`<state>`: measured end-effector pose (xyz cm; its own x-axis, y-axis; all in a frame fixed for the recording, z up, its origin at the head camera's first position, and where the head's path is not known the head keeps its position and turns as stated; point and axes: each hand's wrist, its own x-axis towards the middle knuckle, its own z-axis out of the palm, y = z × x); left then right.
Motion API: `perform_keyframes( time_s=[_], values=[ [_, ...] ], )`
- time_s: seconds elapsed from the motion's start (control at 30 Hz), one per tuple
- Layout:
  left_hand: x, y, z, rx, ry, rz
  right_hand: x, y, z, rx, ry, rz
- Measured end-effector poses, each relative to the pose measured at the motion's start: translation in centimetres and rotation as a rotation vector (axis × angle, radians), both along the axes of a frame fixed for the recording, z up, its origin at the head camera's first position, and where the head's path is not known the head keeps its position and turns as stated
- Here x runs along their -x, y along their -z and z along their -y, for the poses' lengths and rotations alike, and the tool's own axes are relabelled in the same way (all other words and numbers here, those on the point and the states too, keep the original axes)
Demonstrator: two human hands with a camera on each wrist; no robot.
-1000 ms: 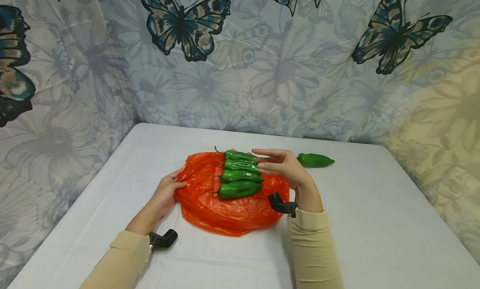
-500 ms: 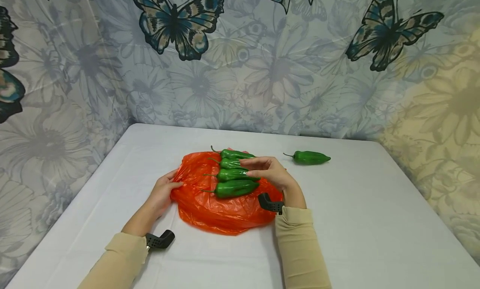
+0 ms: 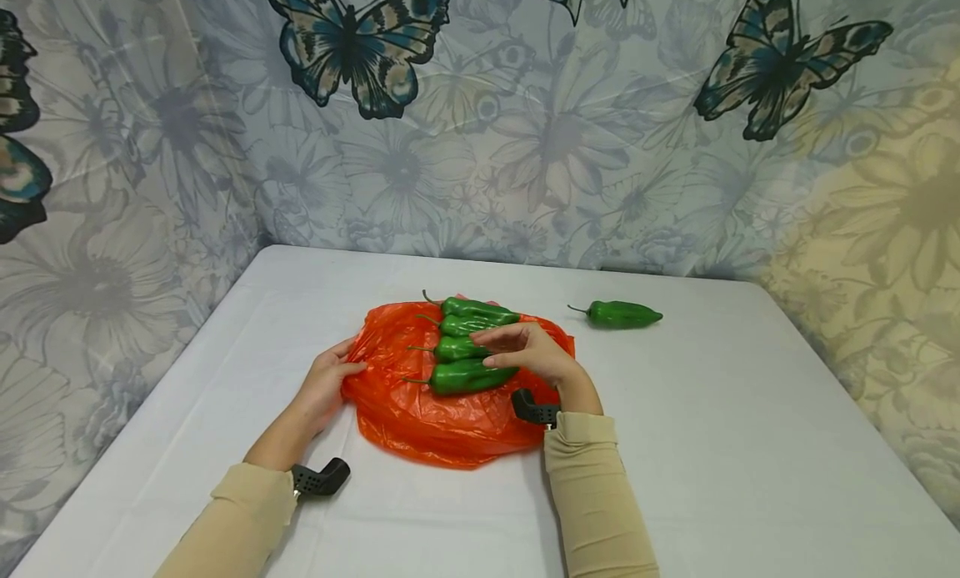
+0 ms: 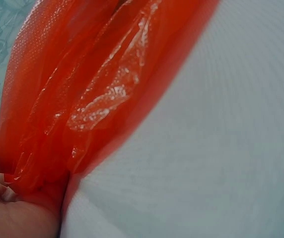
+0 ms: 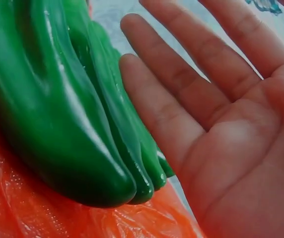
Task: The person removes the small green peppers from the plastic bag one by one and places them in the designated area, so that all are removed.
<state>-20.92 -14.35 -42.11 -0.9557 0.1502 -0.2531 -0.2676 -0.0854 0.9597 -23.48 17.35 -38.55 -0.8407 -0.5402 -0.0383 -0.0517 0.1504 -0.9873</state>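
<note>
As far as can be told from the head view, looks mostly done: can count four green peppers [image 3: 453, 349] lying side by side on the crumpled red plastic bag [image 3: 450, 432], stems left, tips right. Would log as left a fifth pepper [image 3: 624, 314], lying alone on the white tabletop [image 3: 765, 444], right of the bag and apart from it.

With the left hand [image 3: 322, 386], pinching the bag's left edge, thumb on the near side, other fingers partly hidden by plastic. With the right hand [image 3: 534, 353], gripping nothing that shows; hovering over or resting at the tip ends of the row, thumb parted from the rest. In the right wrist view, seen with fingers [image 5: 162, 104] straight and slightly spread, close beside the tips. Cannot tell if touching.

For room: tightest at the back, with the far table edge not far behind the bag and fifth pepper, then butterfly-print cloth [image 3: 570, 186] rising behind. Widest to the right, also good in front of the bag. Some room at left, between hand and table edge. Cannot see the near table edge. If tugged, would likely drag the row along with the bag.
</note>
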Motion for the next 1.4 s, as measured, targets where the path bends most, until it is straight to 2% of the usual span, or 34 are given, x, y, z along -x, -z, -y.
perform_keyframes(
  time_s=[0.53, 0.87, 1.4],
  values=[
    [-0.1, 0.1, 0.5, -0.002, 0.007, -0.014, 0.4, 0.8, 0.5, -0.032, -0.04, -0.02],
    [0.1, 0.4, 0.1, -0.003, 0.004, -0.013, 0.3, 1.5, 0.0, -0.08, -0.019, -0.021],
    [0.2, 0.3, 0.1, 0.005, -0.005, -0.018, 0.5, 2.1, 0.3, -0.095, -0.152, -0.086]
  ],
)
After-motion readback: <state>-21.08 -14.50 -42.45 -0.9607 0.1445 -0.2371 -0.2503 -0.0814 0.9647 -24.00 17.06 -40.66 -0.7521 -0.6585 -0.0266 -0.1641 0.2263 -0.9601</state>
